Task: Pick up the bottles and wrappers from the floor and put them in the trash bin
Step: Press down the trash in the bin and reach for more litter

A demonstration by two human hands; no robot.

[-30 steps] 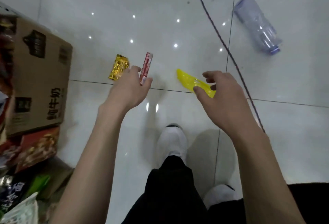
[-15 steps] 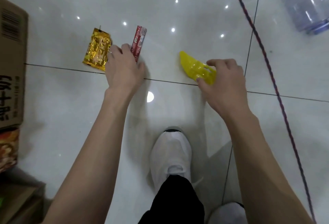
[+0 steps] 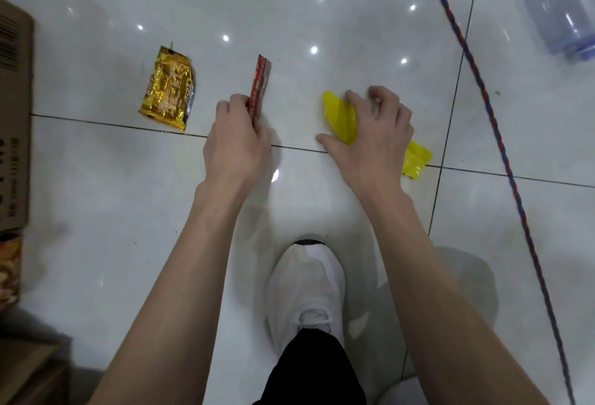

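Observation:
My left hand point(image 3: 238, 143) pinches the near end of a thin red wrapper point(image 3: 260, 82) on the white tiled floor. A gold foil wrapper point(image 3: 168, 88) lies flat to its left, untouched. My right hand point(image 3: 370, 137) curls its fingers and thumb round a yellow wrapper point(image 3: 341, 116), whose other end sticks out past my wrist. A clear plastic bottle point(image 3: 560, 8) lies on its side at the top right. No trash bin is in view.
A cardboard box point(image 3: 13, 115) stands at the left edge with printed packets below it. A red-and-blue cord point(image 3: 483, 89) runs across the floor on the right. My white shoe point(image 3: 306, 288) is planted between my arms.
The view has dropped closer to the floor. My left hand moved off the gold wrapper and pinched the red one. My right hand closed over the yellow wrapper.

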